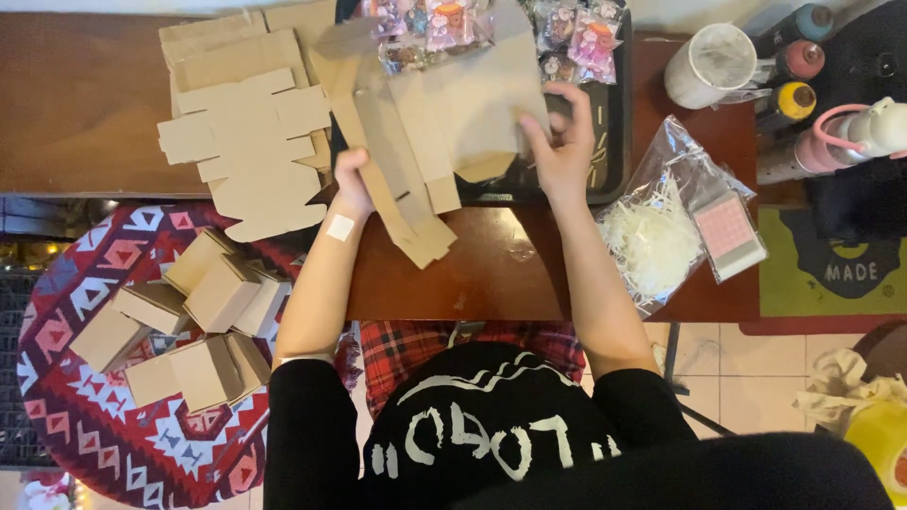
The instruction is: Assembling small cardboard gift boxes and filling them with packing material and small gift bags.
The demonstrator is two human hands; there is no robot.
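Both my hands hold one flat-cut brown cardboard box blank (430, 123) that is partly folded above the wooden table (491, 274). My left hand (351, 184) grips its lower left flap; a white plaster sits on that wrist. My right hand (564, 146) presses on the blank's right panel. A stack of unfolded cardboard blanks (248, 142) lies to the left of my left hand. Behind the blank a black tray (616, 142) holds several small wrapped figures (590, 42) in clear bags.
Several folded brown boxes (194, 321) lie on a patterned red rug (104, 416) at lower left. A clear bag of shredded white paper (652, 236) and a pink packet (726, 231) lie right of my arm. A white cup (709, 64) and bottles (798, 99) stand at upper right.
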